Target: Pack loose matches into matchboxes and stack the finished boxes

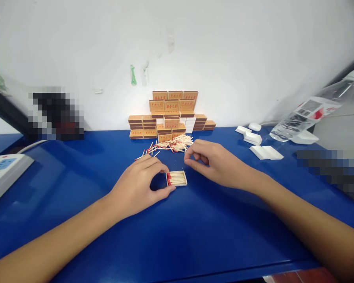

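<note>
A small white matchbox tray lies on the blue table, filled with red-headed matches, their heads toward the left. My left hand grips the tray's left end between thumb and fingers. To the right and a little behind the tray, my right hand hovers with thumb and index finger close together; whatever they hold, if anything, is too small to make out. A heap of loose matches lies just behind the hands. Behind it, orange-brown matchboxes stand stacked against the wall.
On the right lie folded white papers, a small white rounded object and a leaning clear plastic bottle. A white power strip sits at the left edge. Blurred dark objects are on both sides of the blue table.
</note>
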`<action>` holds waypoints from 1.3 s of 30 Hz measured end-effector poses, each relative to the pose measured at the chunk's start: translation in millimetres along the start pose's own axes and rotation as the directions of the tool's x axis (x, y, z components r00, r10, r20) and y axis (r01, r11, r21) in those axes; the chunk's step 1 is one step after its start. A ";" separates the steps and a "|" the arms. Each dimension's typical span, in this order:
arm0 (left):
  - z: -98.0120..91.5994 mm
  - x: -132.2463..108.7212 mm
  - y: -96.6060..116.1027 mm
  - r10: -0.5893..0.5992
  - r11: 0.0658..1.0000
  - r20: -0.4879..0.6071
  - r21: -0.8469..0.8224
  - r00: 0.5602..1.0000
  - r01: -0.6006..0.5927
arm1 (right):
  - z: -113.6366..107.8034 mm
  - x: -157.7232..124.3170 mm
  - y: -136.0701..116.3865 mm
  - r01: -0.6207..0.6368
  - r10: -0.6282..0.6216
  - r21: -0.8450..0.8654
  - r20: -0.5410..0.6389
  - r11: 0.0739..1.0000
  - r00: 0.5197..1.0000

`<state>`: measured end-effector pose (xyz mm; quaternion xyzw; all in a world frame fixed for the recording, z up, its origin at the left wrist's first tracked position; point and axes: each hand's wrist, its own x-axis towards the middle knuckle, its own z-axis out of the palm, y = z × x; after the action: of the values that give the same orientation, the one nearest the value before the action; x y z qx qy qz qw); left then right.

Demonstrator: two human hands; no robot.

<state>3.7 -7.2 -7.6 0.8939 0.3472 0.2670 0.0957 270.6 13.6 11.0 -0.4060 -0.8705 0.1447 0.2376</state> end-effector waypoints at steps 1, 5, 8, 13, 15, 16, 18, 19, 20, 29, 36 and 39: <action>0.2 0.1 -0.3 -0.001 1.000 0.000 0.010 1.000 0.001 | -0.1 -1.4 -7.6 0.054 -0.054 0.037 0.014 0.998 0.998; -0.2 0.0 -0.7 -0.005 1.000 0.012 0.016 1.000 0.005 | 1.1 -6.3 -28.8 0.188 -0.196 0.063 0.171 0.980 0.966; -0.6 0.4 -1.1 -0.015 1.000 0.015 0.008 1.000 0.015 | 1.4 -8.3 -31.7 0.215 -0.213 0.018 0.217 0.977 0.953; -0.1 1.9 -1.6 -0.007 1.000 0.017 0.010 1.000 0.007 | 1.1 -10.6 -34.3 0.219 -0.209 -0.020 0.229 0.975 0.951; 0.2 1.7 -1.9 -0.006 1.000 0.013 0.014 1.000 0.006 | 1.7 -11.5 -36.7 0.215 -0.203 -0.029 0.223 0.976 0.953; 0.2 1.4 -2.1 -0.005 1.000 0.011 0.014 1.000 0.005 | 1.8 -11.9 -37.6 0.213 -0.202 -0.028 0.222 0.977 0.954; 0.0 0.6 -2.4 -0.009 1.000 0.010 0.009 1.000 0.009 | 0.9 -11.7 -37.6 0.209 -0.200 -0.016 0.229 0.978 0.953; -0.3 0.2 -2.3 -0.014 1.000 0.014 0.005 1.000 0.014 | -0.5 -11.1 -36.2 0.201 -0.195 -0.006 0.224 0.980 0.955; -0.7 -0.1 -2.0 -0.018 1.000 0.019 0.002 1.000 0.018 | -2.7 -10.0 -33.4 0.189 -0.186 0.005 0.206 0.982 0.961; -3.3 0.1 0.8 -0.029 0.998 -0.055 -0.057 0.998 0.026 | -48.3 24.2 47.6 -0.524 0.586 0.268 -0.281 0.808 0.760; -0.1 1.3 -5.0 -0.059 0.997 -0.071 -0.045 0.996 0.056 | -64.0 80.2 79.0 -0.735 0.832 0.392 -0.225 0.554 0.507; -0.9 2.4 -4.2 -0.072 0.997 -0.076 -0.047 0.995 0.068 | -63.5 95.9 80.4 -0.775 0.880 0.420 -0.165 0.472 0.446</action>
<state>2.2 -2.6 -7.4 0.8678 0.3758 0.3055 0.1113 302.2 142.2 57.3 -0.7626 -0.4649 0.2888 0.3449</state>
